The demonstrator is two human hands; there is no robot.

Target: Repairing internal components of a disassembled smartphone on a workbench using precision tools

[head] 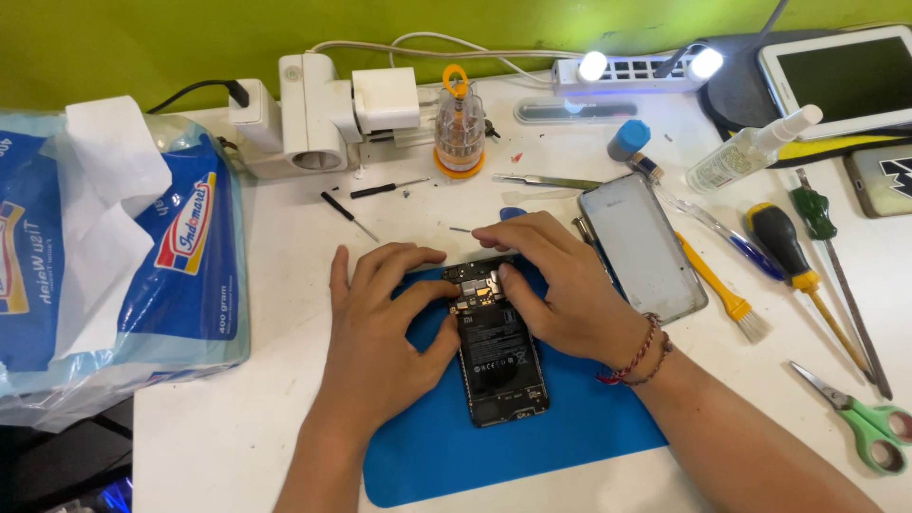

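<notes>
An opened smartphone [499,347] lies face down on a blue work mat [532,427] near the front of the white table [275,247], its back cover off, showing a flat black battery and a small circuit board at the top end. The left hand [380,328] rests on the mat beside the phone, fingers curled, with the thumb against the phone's left edge and the fingertips touching the board end. The right hand [556,285] arches over the top of the phone, fingers bent and pressing down at the circuit board; whether they pinch any small part cannot be told. A braided red bracelet [638,353] circles the right wrist.

Just right of the hands lies the removed back cover [641,245], a smooth grey rounded rectangle. Beyond it lie a yellow-handled brush [722,290], a black-and-yellow screwdriver [798,271], a green-handled one [826,237] and green-handled scissors [860,423]. Behind the hands lie metal tweezers [546,180], two thin black precision drivers [366,204] and a clear cylindrical bit holder [460,128] with orange ends. A clear spray bottle [746,154] lies tilted near a white tablet [845,76]. A white power strip [632,69] carries two small glowing lamps, and chunky white plug adapters [318,109] sit at the back edge.

At the far left, a soft blue-and-white plastic pack [142,256] with a red-and-yellow oval label holds crumpled white tissue [104,180].
</notes>
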